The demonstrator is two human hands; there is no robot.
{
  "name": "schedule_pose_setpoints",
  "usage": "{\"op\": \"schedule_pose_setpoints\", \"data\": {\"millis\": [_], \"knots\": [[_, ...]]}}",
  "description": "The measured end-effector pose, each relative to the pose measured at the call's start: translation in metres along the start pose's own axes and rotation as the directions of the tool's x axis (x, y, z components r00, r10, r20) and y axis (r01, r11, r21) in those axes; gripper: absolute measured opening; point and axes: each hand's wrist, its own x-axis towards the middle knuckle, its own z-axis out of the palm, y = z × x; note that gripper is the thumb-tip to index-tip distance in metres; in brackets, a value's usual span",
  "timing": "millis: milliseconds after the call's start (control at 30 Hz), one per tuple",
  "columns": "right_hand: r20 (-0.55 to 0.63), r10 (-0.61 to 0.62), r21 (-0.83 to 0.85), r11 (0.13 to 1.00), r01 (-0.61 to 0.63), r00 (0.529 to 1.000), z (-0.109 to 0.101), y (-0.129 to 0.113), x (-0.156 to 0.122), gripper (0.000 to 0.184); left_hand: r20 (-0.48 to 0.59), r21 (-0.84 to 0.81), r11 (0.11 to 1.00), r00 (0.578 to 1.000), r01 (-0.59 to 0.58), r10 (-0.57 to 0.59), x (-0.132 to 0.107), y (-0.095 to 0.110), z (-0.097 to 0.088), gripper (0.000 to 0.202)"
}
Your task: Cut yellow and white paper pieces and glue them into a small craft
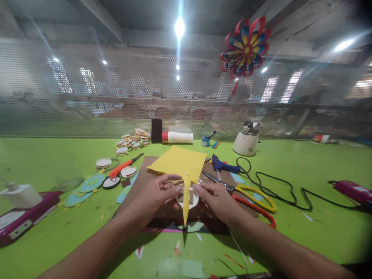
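My left hand (pixel 162 190) pinches the left edge of a small white paper ring (pixel 196 201). On the ring's other side, my right hand (pixel 214 195) grips its right edge between thumb and fingers. A long pointed yellow paper strip (pixel 186 205) lies across the ring, its tip toward me. Brownish pieces show inside the ring behind the strip. Just beyond my fingers, a yellow paper sheet (pixel 177 159) rests on a brown board (pixel 138 186). Scissors (pixel 255 197) with yellow and red handles lie right of my right hand.
A blue glue gun (pixel 225 166) with a black cord lies to the right. An orange-handled knife (pixel 122 166), white rings (pixel 128 171) and blue discs (pixel 91 183) are at left. Farther back stand a phone (pixel 156 131), a paint jar (pixel 205 142) and a jug (pixel 246 141).
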Motion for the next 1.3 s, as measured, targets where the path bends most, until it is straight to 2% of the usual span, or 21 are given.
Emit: {"op": "schedule_pose_setpoints", "data": {"millis": [133,267,467,600,833,1067,1300], "knots": [[-0.009,-0.002,-0.012,1.0,0.002,1.0,0.0,0.003,0.001,0.044,-0.005,-0.035,0.999,1.0,-0.013,0.013,0.001,0.0,0.002,0.048],[-0.019,0.01,-0.008,1.0,-0.01,1.0,-0.001,0.004,0.002,0.04,-0.016,-0.076,0.997,1.0,0.022,-0.023,0.0,0.002,0.005,0.05],[-0.025,-0.006,0.127,0.992,0.01,1.0,-0.003,0.005,0.003,0.032,0.008,-0.089,0.996,1.0,0.015,-0.014,0.0,0.002,0.006,0.047],[-0.002,0.021,0.208,0.978,-0.02,1.0,-0.003,0.005,0.003,0.03,0.017,-0.111,0.993,0.999,0.036,-0.034,0.001,0.0,0.004,0.043],[-0.041,0.029,0.166,0.986,-0.022,0.999,-0.004,-0.003,0.001,0.026,0.003,-0.16,0.984,0.997,0.079,-0.08,-0.001,0.003,0.008,0.038],[-0.011,0.064,0.165,0.984,-0.061,0.998,-0.003,-0.012,0.0,0.028,0.014,-0.147,0.981,0.992,0.129,-0.128,0.001,0.003,0.006,0.034],[-0.003,0.063,0.12,0.991,-0.062,0.998,-0.003,-0.002,0.001,0.027,-0.018,-0.148,0.985,0.996,0.089,-0.092,0.002,0.003,0.001,0.033]]}}
